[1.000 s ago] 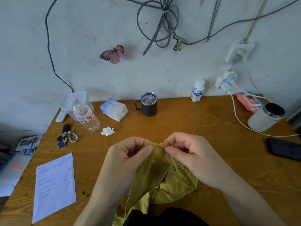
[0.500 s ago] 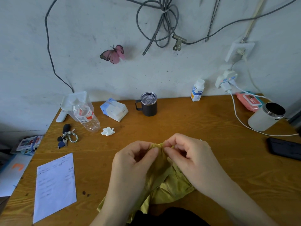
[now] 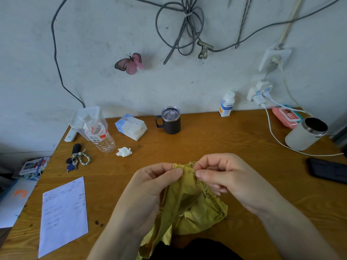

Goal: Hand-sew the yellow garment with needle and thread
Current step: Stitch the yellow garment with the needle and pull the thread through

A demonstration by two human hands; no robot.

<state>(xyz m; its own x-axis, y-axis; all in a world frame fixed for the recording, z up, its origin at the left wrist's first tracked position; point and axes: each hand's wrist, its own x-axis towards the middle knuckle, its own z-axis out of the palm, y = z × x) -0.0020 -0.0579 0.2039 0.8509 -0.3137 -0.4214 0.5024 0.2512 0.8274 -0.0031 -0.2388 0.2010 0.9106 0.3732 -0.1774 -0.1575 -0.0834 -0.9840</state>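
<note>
While left hand (image 3: 150, 190) pinches yellow garment (image 3: 187, 201), right hand (image 3: 229, 177) pinches needle (image 3: 191, 172); bottle (image 3: 99, 136) label illegible.

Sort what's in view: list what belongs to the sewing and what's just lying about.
In the job:
yellow fabric garment, gripped by the left hand
thin metal needle, pinched by the right hand at the garment's top edge

Lying about:
dark lidded mug
clear plastic water bottle
bunch of keys
crumpled white tissue
white printed paper sheet
black phone
</note>
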